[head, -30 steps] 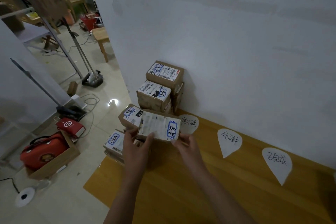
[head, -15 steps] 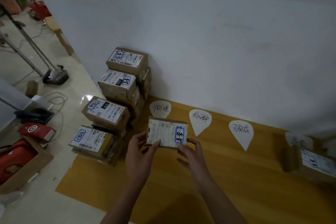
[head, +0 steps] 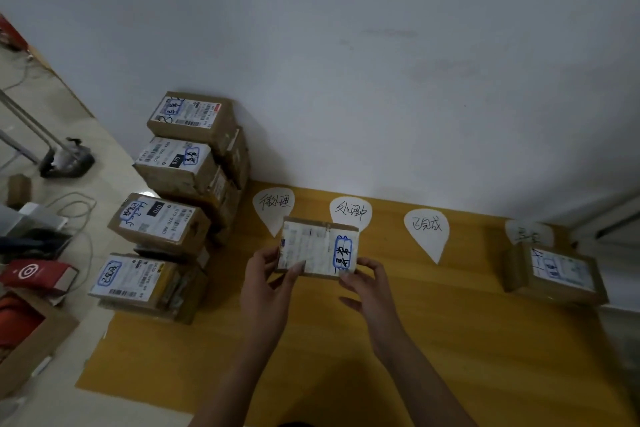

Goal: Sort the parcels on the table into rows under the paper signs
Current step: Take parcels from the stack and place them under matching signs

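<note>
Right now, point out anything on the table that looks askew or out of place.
The stacked parcels at the left end of the table sit crooked, turned at differing angles. Nothing looks spilled.

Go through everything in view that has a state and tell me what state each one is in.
held parcel, raised over the table, label up, in both hands
left hand, grips its left edge
right hand, pinches its right edge
stacked parcels, piled at the table's left end, unsorted
lone parcel, flat below the rightmost paper sign
three other paper signs, flat along the wall
</note>
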